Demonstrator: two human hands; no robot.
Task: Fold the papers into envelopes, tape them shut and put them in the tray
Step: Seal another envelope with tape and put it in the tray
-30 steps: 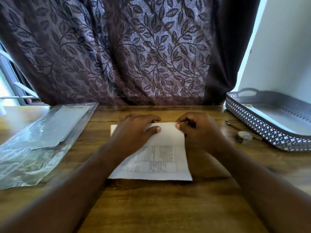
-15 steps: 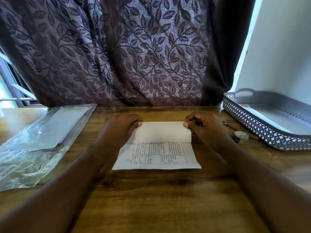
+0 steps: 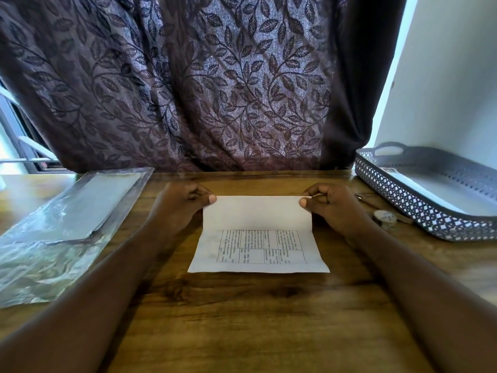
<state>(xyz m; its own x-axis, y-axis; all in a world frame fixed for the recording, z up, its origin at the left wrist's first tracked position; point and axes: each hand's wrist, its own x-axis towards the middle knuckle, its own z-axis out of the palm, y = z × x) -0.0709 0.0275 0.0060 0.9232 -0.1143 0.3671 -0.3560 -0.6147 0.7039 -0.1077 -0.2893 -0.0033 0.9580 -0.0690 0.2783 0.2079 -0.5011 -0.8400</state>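
1. Paper (image 3: 258, 238) is seen at the centre of the frame, on the wooden table (image 3: 242, 319). Its far part is folded over toward the viewer, and a printed grid of text is shown on the near part.
2. The upper left corner of the folded flap is pinched by the left hand (image 3: 183, 204), with the thumb on top and the other fingers curled.
3. The upper right corner is pinched in the same way by the right hand (image 3: 332, 204).
4. Whether the flap is pressed flat cannot be told.
5. A grey perforated tray (image 3: 419, 214) is placed at the right edge of the frame, well apart from the paper. Something flat and white is lying inside it.
6. 1 small tape roll (image 3: 384, 218) is found just beside the near wall of the tray, between the tray and the right hand.
7. A clear plastic sleeve (image 3: 61, 227) with pale sheets inside is laid at the left of the frame.
8. A dark curtain (image 3: 188, 90) with a leaf pattern is hung behind the table, across the upper part of the frame.
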